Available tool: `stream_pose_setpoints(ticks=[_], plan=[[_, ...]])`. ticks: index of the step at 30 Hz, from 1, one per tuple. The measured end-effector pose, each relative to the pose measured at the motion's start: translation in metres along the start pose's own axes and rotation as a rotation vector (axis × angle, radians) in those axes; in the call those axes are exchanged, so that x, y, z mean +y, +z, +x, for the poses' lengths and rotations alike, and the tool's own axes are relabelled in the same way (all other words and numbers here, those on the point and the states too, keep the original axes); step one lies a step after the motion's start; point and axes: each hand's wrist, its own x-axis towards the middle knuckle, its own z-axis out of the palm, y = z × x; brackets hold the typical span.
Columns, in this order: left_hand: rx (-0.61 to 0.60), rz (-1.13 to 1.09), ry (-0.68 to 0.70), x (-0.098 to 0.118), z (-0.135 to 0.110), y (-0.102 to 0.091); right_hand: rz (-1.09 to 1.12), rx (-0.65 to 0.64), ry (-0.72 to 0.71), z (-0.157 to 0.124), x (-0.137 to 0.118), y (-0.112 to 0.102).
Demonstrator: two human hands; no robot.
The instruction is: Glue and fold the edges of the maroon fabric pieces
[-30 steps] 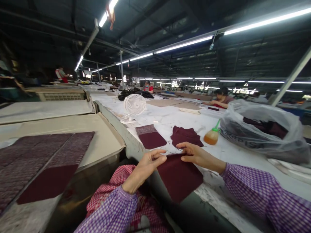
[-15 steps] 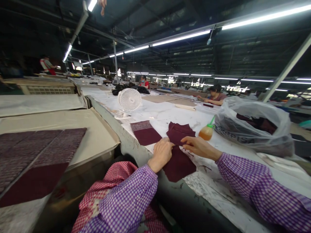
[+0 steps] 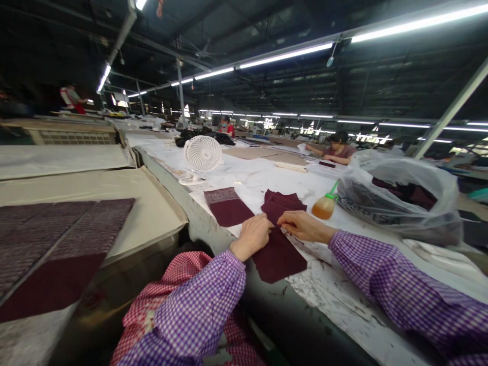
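A maroon fabric piece (image 3: 280, 256) lies at the table's front edge, its near side hanging slightly over. My left hand (image 3: 253, 236) is closed on its upper edge, thumb and forefinger pinched together. Just to the right, my right hand (image 3: 303, 224) pinches the same edge, the fingertips of both hands nearly meeting. Directly beyond them sits a small stack of maroon fabric pieces (image 3: 282, 202). To the left of the stack is a flat maroon piece with a grey speckled band (image 3: 229, 208). Whatever lies between the fingertips is too small to make out.
A bottle of amber liquid with a green spout (image 3: 323, 207) stands right of the stack, beside a clear plastic bag (image 3: 400, 203) holding dark cloth. A white fan (image 3: 203, 154) is further back. Striped maroon fabric (image 3: 68, 244) covers the left-hand surface. Co-workers sit beyond.
My right hand has moved left and its fingers have closed at the fabric's edge near my left hand. The fabric piece has shifted slightly left and up.
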Motion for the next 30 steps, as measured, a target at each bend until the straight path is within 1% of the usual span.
stream_pose_setpoints(ticks=[3,8,11,14,18,21,24,27,28,30], plan=[[-0.028,-0.019,-0.011,-0.002,0.002,-0.001,0.019,-0.012,0.0,0.002,0.0,-0.001],[-0.003,-0.028,-0.003,-0.002,0.001,-0.001,0.008,-0.013,0.009,0.003,0.001,0.002],[0.024,-0.071,0.024,-0.005,-0.002,0.0,-0.073,0.006,-0.044,0.001,0.004,0.007],[0.078,-0.143,0.061,-0.01,-0.006,0.003,-0.187,0.011,-0.115,-0.001,0.005,0.011],[0.108,-0.186,0.099,-0.014,-0.009,0.005,-0.334,0.007,-0.175,-0.002,0.003,0.011],[0.094,-0.156,0.109,-0.013,-0.01,0.004,-0.448,-0.019,-0.195,-0.002,-0.002,0.01],[0.073,-0.07,0.123,-0.008,-0.012,-0.001,-0.54,-0.058,-0.228,-0.004,-0.005,0.011],[0.064,0.013,0.142,-0.004,-0.015,-0.005,-0.596,-0.069,-0.272,-0.009,-0.005,0.011],[0.063,0.029,0.149,-0.003,-0.015,-0.007,-0.598,-0.068,-0.266,-0.011,-0.005,0.01],[0.055,0.042,0.155,-0.002,-0.016,-0.008,-0.573,-0.05,-0.205,-0.015,-0.007,0.007]])
